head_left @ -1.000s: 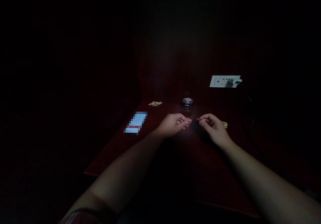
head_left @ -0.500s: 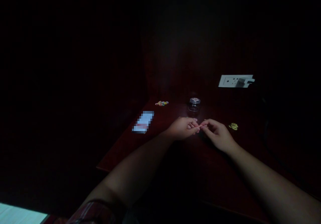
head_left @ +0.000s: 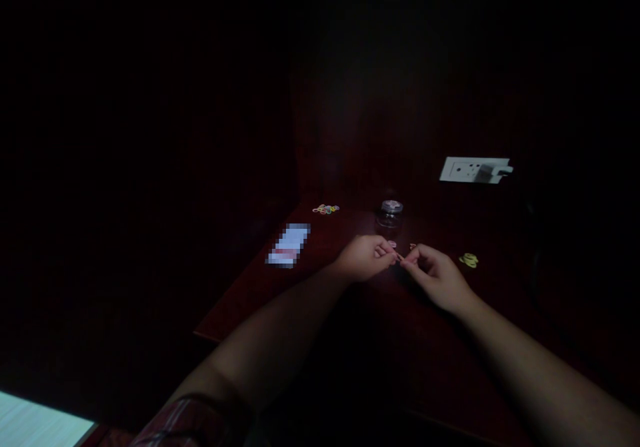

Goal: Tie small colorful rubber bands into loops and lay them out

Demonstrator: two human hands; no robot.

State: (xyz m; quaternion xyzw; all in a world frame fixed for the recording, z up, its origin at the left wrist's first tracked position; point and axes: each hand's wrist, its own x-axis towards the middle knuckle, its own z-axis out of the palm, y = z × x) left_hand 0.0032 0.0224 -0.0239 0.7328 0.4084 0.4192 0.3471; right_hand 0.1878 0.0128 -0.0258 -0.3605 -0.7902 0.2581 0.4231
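My left hand is closed in a pinch on a small orange-pink hair tie. My right hand pinches the other side of that tie, so it spans the short gap between the fingertips, low over the dark red table. A pink hair tie lies just beyond my left fingers, and an orange one shows behind my right fingertips. Right of my right hand sits a little heap of yellow hair ties. Behind both hands stands a clear lidded jar.
A mixed-colour pile of hair ties lies at the back left of the table. In front of it is a phone with its screen lit. A wall socket holds a white plug. The surroundings are very dark.
My hands were apart a second ago; they have come together, both now gripping the orange-pink hair tie. The view has turned slightly left, and a pale floor patch shows at lower left.
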